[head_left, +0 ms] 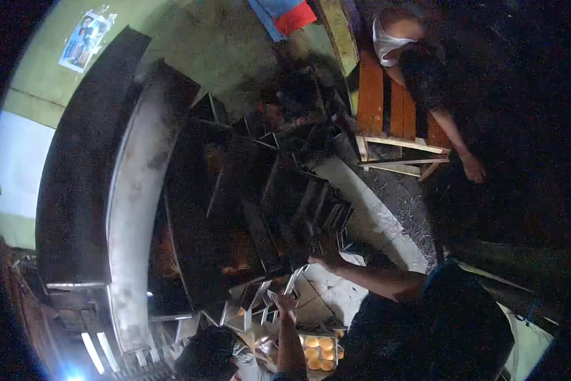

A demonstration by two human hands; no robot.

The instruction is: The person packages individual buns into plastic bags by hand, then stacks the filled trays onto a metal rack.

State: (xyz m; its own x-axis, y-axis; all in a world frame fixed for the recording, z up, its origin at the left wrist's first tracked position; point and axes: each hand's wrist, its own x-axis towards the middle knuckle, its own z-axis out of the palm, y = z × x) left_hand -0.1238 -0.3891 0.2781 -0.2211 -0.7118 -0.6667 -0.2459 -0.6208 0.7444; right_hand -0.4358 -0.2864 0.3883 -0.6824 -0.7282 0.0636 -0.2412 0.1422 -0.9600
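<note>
In the lower middle of the head view, my left hand [286, 302] is raised with its fingers closed around the light rim of a metal baking pan [265, 298]. My right hand [328, 261] reaches in from the right, fingertips at the edge of the piled dark metal pans [253, 235]; shadow hides how its fingers are bent. Long, narrow pans lean at many angles across the middle. Below my hands, a tray [338, 355] holds several round golden buns [319, 353].
Beside a slatted wooden table [387, 105] at upper right is another person, with one arm [450, 130] hanging down. A dark-haired head [206, 352] is at the bottom. A long pale board [136, 190] and a dark panel [82, 171] stand left. A poster [87, 39] hangs on the wall.
</note>
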